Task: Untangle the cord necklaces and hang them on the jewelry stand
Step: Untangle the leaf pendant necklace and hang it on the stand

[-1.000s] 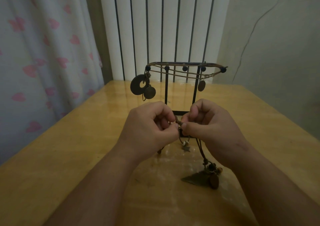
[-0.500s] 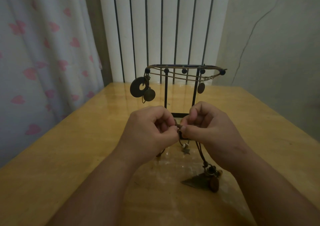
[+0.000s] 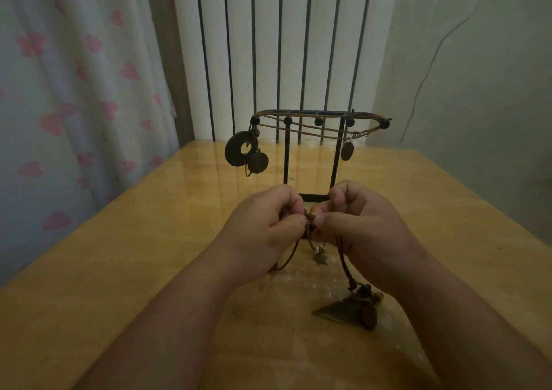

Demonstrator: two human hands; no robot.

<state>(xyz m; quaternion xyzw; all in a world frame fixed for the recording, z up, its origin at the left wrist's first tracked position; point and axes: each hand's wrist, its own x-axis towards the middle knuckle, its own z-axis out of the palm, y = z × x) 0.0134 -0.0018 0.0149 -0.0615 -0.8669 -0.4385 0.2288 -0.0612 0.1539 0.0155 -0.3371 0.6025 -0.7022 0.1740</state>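
Both hands meet low in front of the stand (image 3: 286, 156), a little above the table (image 3: 119, 255). We see the left hand (image 3: 263, 225) with curled fingers, pinching the brown cord (image 3: 310, 218) between thumb and forefinger. The right hand (image 3: 361, 225) pinches the same cord just beside it. From the hands the cord hangs down to a triangle pendant (image 3: 340, 313) lying on the table. Other necklaces (image 3: 313, 132) hang on the stand's top bar.

Wooden table (image 3: 119, 270), heart-print curtain (image 3: 74, 106), white radiator (image 3: 283, 46) behind.
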